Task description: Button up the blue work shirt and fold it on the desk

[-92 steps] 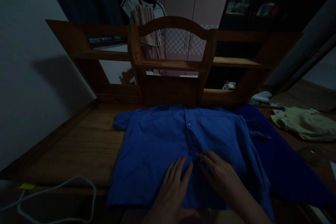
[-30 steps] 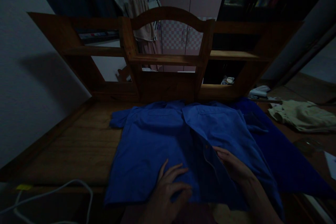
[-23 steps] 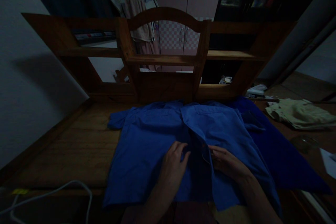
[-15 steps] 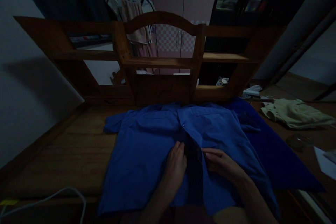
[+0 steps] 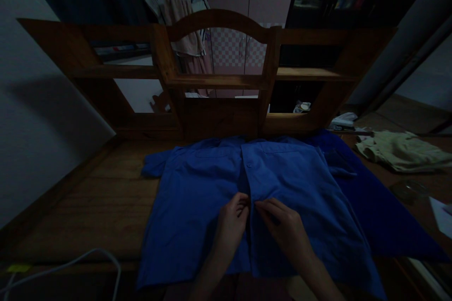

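A blue short-sleeved shirt [image 5: 197, 197] lies front up on a wooden table [image 5: 106, 197], collar toward the far side. My left hand [image 5: 231, 218] pinches the left edge of the button strip at mid-chest. My right hand [image 5: 282, 228] pinches the right edge just beside it, fingertips almost touching the left hand's. A button [image 5: 249, 165] shows higher up the strip. The light is dim.
A wooden shelf unit [image 5: 219, 80] stands behind the shirt. A darker blue cloth [image 5: 370, 216] lies under the shirt's right side. A pale green garment [image 5: 402, 153] sits at the far right. A white cable [image 5: 88, 263] loops at the near left edge. Clothes hang behind.
The right front panel, held open a second ago, now lies closed over the left. Both hands moved inward and met at the button strip. The left hand went from flat to pinching.
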`<action>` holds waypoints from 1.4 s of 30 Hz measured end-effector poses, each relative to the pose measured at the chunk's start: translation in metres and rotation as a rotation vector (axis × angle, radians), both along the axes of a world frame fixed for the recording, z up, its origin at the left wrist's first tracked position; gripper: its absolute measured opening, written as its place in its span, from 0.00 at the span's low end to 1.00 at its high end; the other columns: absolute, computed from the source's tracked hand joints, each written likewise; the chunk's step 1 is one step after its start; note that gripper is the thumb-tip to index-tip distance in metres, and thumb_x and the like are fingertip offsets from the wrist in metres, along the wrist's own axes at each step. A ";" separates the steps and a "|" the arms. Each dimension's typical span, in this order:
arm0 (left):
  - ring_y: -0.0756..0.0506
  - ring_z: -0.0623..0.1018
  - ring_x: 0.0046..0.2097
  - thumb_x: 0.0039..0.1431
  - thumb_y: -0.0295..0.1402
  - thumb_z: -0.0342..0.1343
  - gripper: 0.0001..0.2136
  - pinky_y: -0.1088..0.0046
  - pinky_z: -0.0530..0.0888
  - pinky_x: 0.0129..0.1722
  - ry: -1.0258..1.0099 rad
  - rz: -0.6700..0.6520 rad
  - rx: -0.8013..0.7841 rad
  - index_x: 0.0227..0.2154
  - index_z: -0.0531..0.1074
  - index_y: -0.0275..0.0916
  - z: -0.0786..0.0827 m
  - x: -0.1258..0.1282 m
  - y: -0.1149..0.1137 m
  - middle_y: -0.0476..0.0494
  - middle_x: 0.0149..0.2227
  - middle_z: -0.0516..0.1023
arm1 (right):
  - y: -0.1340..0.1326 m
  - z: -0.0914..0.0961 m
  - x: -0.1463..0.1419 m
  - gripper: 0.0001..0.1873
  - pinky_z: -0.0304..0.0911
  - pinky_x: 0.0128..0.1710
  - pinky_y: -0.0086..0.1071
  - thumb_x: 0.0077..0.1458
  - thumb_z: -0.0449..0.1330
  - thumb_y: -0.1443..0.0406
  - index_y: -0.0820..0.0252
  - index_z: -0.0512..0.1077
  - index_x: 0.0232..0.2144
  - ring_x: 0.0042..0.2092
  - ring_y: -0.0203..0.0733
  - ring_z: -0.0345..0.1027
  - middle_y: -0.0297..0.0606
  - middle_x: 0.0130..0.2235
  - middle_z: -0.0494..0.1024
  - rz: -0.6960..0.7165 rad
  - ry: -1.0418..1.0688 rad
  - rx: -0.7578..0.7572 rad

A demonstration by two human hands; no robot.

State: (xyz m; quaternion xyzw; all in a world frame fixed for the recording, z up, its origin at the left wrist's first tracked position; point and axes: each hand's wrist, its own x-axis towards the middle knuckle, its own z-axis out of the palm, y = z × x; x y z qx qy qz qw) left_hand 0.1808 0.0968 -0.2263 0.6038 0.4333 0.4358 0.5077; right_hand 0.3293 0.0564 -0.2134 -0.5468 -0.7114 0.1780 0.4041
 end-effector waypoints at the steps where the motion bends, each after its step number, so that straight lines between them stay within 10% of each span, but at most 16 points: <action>1: 0.48 0.77 0.38 0.53 0.24 0.49 0.10 0.73 0.73 0.41 -0.008 0.000 -0.013 0.35 0.71 0.39 0.000 -0.001 -0.001 0.44 0.37 0.77 | 0.001 -0.002 0.000 0.10 0.63 0.41 0.30 0.60 0.54 0.68 0.53 0.73 0.41 0.40 0.39 0.70 0.35 0.40 0.75 -0.012 -0.003 0.000; 12: 0.45 0.78 0.40 0.55 0.40 0.55 0.12 0.73 0.73 0.39 -0.134 0.084 -0.119 0.36 0.69 0.36 -0.002 0.005 -0.011 0.42 0.35 0.77 | 0.012 -0.001 0.002 0.03 0.61 0.33 0.28 0.59 0.54 0.67 0.59 0.68 0.35 0.33 0.37 0.68 0.35 0.33 0.73 0.011 0.052 -0.135; 42: 0.47 0.78 0.37 0.51 0.34 0.59 0.12 0.76 0.71 0.37 -0.271 0.066 -0.233 0.38 0.68 0.36 -0.006 0.006 -0.004 0.44 0.33 0.77 | 0.004 -0.013 0.008 0.10 0.62 0.31 0.27 0.60 0.54 0.58 0.60 0.66 0.35 0.30 0.35 0.68 0.34 0.30 0.73 0.009 0.297 -0.178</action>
